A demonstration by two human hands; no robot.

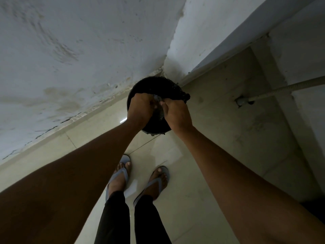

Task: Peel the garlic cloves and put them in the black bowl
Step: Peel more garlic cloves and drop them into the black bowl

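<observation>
A round black container (153, 87) stands on the tiled floor in the corner, with a black liner bunched over its right rim (184, 97). Both my hands are held over its opening, close together. My left hand (140, 110) has its fingers curled towards a small pale, papery scrap (157, 98) between the hands. My right hand (177, 116) pinches the same scrap from the right with its fingertips. The light is dim, and I cannot tell whether the scrap is garlic skin. No garlic cloves are visible.
A stained white wall (70, 59) runs along the left. A white ledge and recess (263, 41) lie to the right, with a ribbed hose (281, 88) leading to a floor fitting (241, 101). My feet in grey flip-flops (119, 175) stand on the tiles.
</observation>
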